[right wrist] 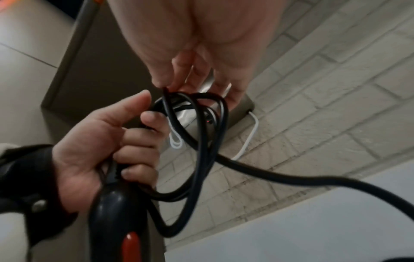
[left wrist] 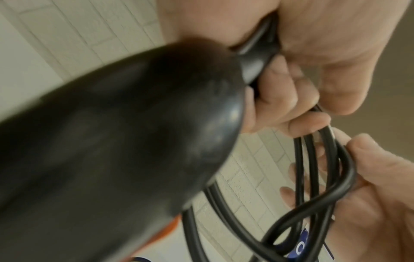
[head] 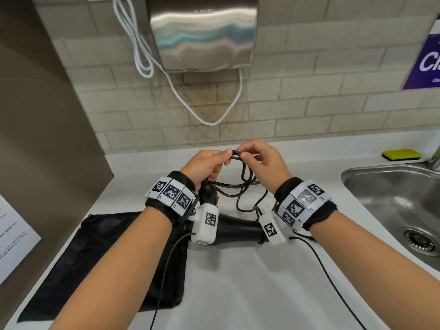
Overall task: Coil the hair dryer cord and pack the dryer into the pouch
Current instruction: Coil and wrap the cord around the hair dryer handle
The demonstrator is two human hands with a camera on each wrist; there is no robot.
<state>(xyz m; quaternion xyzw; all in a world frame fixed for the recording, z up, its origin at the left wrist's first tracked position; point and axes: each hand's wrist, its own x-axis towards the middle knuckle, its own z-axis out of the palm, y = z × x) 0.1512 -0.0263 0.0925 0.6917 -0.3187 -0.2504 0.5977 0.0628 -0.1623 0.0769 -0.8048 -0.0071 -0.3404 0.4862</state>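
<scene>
The black hair dryer (head: pixel 238 228) lies across the white counter, its handle (head: pixel 209 191) with a red switch pointing up toward my left hand (head: pixel 221 160). That hand grips several loops of the black cord (head: pixel 245 177) together with the cord end at the handle (right wrist: pixel 118 221). My right hand (head: pixel 245 156) pinches the top of the same loops (right wrist: pixel 195 99), fingertips almost touching the left thumb. Slack cord trails down onto the counter. In the left wrist view the handle (left wrist: pixel 112 150) fills the frame and the loops (left wrist: pixel 313 168) hang between both hands. The black pouch (head: pixel 114 258) lies flat at the left, under my left forearm.
A steel sink (head: pixel 392 198) is sunk into the counter at the right, with a yellow sponge (head: pixel 402 154) behind it. A steel hand dryer (head: pixel 202 32) and its white cable (head: pixel 214 115) hang on the tiled wall. A paper sheet (head: pixel 14 239) lies at far left.
</scene>
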